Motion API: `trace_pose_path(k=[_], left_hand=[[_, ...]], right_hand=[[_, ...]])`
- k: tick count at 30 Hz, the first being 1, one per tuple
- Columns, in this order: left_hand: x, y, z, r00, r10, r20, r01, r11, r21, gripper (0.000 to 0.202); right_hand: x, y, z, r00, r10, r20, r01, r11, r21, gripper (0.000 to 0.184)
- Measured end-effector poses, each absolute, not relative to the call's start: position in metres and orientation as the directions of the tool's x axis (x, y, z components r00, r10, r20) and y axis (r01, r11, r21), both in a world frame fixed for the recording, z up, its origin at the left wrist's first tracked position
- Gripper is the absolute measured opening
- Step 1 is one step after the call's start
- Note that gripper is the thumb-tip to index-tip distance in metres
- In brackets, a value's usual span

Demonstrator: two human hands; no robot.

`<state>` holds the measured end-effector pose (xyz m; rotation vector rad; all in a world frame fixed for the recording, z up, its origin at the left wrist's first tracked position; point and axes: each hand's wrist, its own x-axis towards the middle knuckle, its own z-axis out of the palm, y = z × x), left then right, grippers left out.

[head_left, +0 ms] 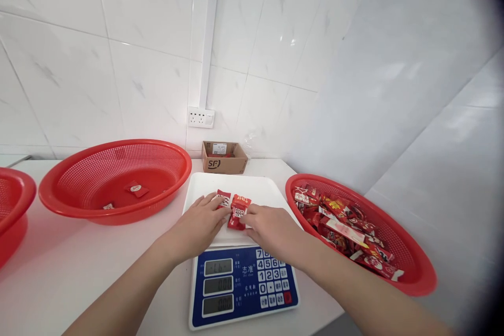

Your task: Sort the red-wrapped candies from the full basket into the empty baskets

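Note:
Two small red snack packets with white and gold print lie side by side on the white pan (255,186) of a weighing scale. My left hand (199,228) reaches over the left packet (224,199), its fingers curled on it and its fingertips close to the second one. The right packet (238,213) is pinched at its right side between the thumb and fingers of my right hand (271,228). Below them the scale's blue panel (246,283) shows three displays and a keypad, partly covered by my right wrist.
A red basket (289,189) full of mixed red packets stands at the right. Another red basket (51,194) at the left holds a few packets. Part of a third basket (25,189) shows at the left edge. A small cardboard box (232,166) sits behind the scale, against the wall.

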<state>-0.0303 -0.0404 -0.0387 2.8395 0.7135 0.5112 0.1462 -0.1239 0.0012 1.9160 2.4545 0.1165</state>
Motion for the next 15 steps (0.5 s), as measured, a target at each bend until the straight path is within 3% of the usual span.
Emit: trace_pose_path(k=[7, 10, 12, 15], left_hand=[[-0.033, -0.043, -0.032, 0.79, 0.506, 0.346, 0.442, -0.861, 0.251, 0.034], [-0.032, -0.056, -0.016, 0.788, 0.502, 0.357, 0.401, -0.858, 0.321, 0.034], [-0.035, -0.069, -0.002, 0.813, 0.458, 0.359, 0.291, -0.854, 0.431, 0.034], [-0.05, -0.092, 0.003, 0.886, 0.322, 0.333, 0.035, -0.763, 0.645, 0.034]], right_hand=[[0.184, -0.081, 0.018, 0.045, 0.984, 0.175, 0.88, 0.044, -0.474, 0.025], [0.2, -0.053, -0.001, 0.208, 0.972, 0.114, 0.641, -0.047, -0.766, 0.021], [0.206, -0.043, -0.015, 0.211, 0.974, 0.086, 0.565, -0.05, -0.823, 0.018], [0.208, -0.043, -0.029, 0.171, 0.973, 0.155, 0.722, -0.016, -0.692, 0.02]])
